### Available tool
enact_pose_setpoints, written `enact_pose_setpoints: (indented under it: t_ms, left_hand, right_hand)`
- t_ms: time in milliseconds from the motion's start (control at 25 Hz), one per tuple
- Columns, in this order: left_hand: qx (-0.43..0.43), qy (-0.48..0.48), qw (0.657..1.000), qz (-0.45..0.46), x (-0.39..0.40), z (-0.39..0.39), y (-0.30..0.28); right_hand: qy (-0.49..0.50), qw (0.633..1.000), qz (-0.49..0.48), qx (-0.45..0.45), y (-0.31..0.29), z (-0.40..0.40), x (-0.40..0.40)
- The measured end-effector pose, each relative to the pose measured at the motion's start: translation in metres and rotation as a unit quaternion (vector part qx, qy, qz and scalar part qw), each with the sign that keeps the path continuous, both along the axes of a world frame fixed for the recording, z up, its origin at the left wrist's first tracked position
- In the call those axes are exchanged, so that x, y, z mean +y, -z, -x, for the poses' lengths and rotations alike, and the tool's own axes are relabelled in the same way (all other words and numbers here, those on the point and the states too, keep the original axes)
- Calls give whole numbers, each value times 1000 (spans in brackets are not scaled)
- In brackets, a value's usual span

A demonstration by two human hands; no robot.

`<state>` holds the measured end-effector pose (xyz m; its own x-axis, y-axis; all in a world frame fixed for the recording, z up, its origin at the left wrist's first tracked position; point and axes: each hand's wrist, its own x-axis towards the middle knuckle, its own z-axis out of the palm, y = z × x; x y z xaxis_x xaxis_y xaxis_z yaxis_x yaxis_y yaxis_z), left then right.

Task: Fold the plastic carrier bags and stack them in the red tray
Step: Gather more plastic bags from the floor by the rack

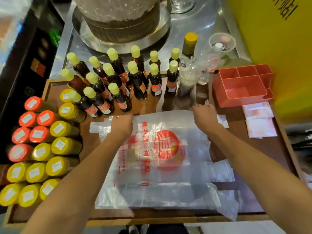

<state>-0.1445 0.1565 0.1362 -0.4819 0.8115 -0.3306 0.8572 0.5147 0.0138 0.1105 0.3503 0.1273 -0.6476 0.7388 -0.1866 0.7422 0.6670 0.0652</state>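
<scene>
A clear plastic carrier bag (pixel 162 159) with a red round logo and red lettering lies flat on the brown table, on top of several other clear bags. My left hand (pixel 122 123) grips the bag's far left corner. My right hand (pixel 205 115) grips its far right corner, fingers curled over the far edge. The red tray (pixel 243 85), with several compartments that look empty, stands at the back right, just beyond my right hand. Folded bags (pixel 260 121) with red print lie on the table in front of the tray.
Dark sauce bottles with pale green caps (pixel 118 78) stand close behind the bag. Jars with yellow and orange lids (pixel 43 146) fill the left side. A tall clear bottle (pixel 189 65) and a plastic cup (pixel 222 43) stand at the back right, a metal pot (pixel 121 22) behind them.
</scene>
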Motion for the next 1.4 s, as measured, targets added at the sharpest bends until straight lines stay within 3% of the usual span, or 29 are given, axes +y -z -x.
enact_pose_setpoints:
  t_ms: [160,280,760,880,1120,1400]
  left_hand:
    - [-20,-12,998,-51,-11,-16,1]
    - [-31,0,997,-65,-16,-31,-4]
    - [31,20,993,-116,-62,-42,-76]
    - [45,19,987,-150,-88,-27,-91]
    - [101,-44,976,-187,-156,19,-119]
    - [160,-122,955,-216,-297,86,-144]
  right_hand:
    - [4,998,28,52,7,-7,-4]
    - [-47,996,45,65,0,-1,-14]
    - [-151,963,76,209,-75,81,-116]
    - [-172,959,88,207,-95,110,-139]
    - [-249,941,44,224,-132,183,-214]
    - [-344,914,4,215,-168,277,-326]
